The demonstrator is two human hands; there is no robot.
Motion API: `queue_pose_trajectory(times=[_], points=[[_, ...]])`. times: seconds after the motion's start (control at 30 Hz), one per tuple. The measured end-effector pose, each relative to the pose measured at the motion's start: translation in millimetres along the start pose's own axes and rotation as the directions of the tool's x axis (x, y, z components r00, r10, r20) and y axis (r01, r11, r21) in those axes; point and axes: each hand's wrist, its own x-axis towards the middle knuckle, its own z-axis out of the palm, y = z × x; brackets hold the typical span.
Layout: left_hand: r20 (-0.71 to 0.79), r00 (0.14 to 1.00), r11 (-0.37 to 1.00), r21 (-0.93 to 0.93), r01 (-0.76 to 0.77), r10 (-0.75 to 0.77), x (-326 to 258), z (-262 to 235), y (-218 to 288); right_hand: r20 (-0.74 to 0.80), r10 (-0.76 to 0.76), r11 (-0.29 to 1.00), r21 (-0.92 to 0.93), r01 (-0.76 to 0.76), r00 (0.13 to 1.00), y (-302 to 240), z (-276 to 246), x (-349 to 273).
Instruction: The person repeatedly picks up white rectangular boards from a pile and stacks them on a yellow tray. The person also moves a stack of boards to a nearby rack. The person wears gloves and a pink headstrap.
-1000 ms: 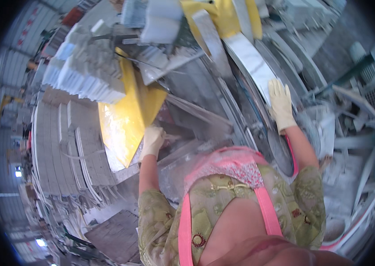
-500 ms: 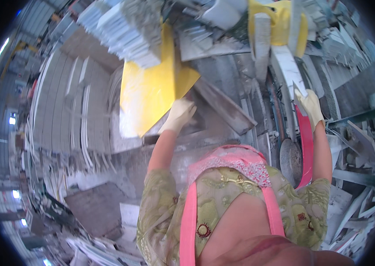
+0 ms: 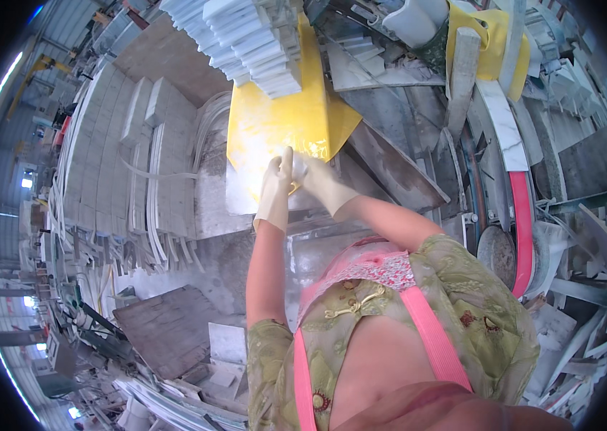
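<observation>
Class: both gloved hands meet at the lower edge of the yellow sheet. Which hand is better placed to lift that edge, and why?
Probably the left hand: it lies flat over the yellow sheet's lower edge, fingers pointing up it. The right hand reaches across from the side, touching only near the edge.

Sheet (image 3: 282, 122): bright yellow, glossy, whitish glare patch near its lower edge. Gloves on left hand (image 3: 274, 190) and right hand (image 3: 318, 179): pale cream, both against sheet's lower edge. Slab stack (image 3: 246, 36) above sheet: white-grey, striped by its edges. Tiles (image 3: 113, 151) left of sheet: pale grey with lighter seams. Apron (image 3: 425, 337) below sheet: pink straps, pink lace-patterned bib. Blouse (image 3: 475, 309): olive green, small floral print, reddish spots. Belt (image 3: 522, 230) right of sheet: red-pink. Board (image 3: 167, 323) lower left: brown-grey.
</observation>
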Motion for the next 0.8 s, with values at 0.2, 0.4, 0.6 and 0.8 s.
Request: queue_pose_trajectory(times=[0.2, 0.4, 0.6, 0.8], points=[[-0.265, 0.940, 0.973, 0.142, -0.180, 0.213, 8.9, 28.5, -24.6, 0.355, -0.284, 0.959, 0.115, 0.259, 0.891, 13.5, -18.7, -4.6], [-0.237, 0.964, 0.963, -0.211, -0.170, 0.118, 27.6, 41.2, -27.3, 0.115, -0.305, 0.930, -0.178, 0.322, 0.945, 100.5, -185.0, -57.0], [-0.173, 0.973, 0.987, -0.017, -0.157, 0.151, 22.4, 32.6, -9.8, -0.577, -0.137, 0.935, -0.345, -0.088, 0.805, 207.4, -362.5, -178.6], [-0.304, 0.934, 0.952, 0.292, -0.094, 0.186, 47.1, 40.7, -23.5, -0.323, -0.197, 0.617, -0.774, -0.139, 0.926, 281.7, -434.1, -223.5]])
